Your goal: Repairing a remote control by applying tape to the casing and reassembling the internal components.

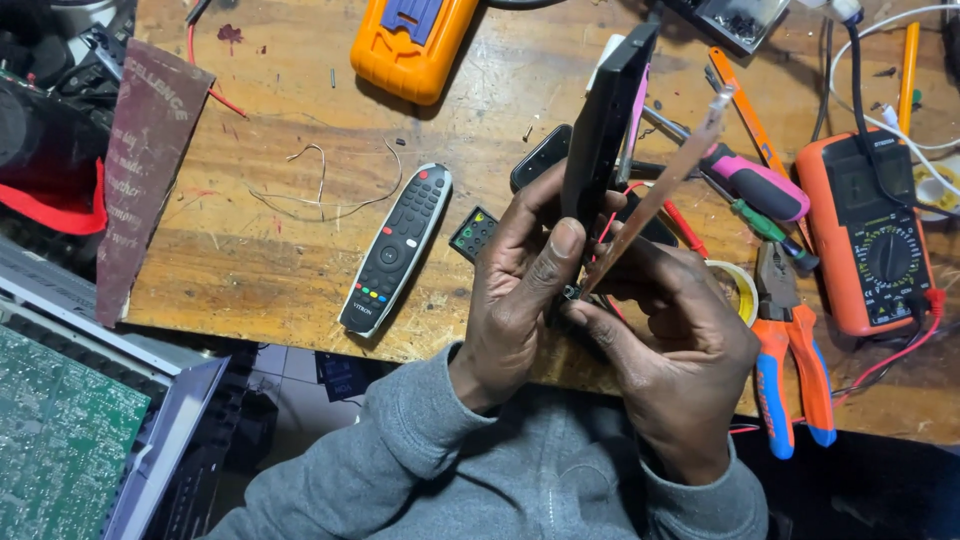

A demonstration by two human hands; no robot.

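My left hand (525,285) grips the lower end of a long black casing (605,125) held upright and edge-on over the wooden workbench (260,250). My right hand (670,340) holds a thin tan circuit board strip (665,185) that slants up to the right beside the casing. The two pieces meet near my left thumb, where a red wire (608,225) runs between them. Both wrists are in grey sleeves.
A grey remote control (397,248) and a small black keypad (473,233) lie left of my hands. Right of them are a pink-handled screwdriver (755,183), orange-blue pliers (790,370), a tape roll (738,288) and an orange multimeter (868,230). A green circuit board (55,440) sits lower left.
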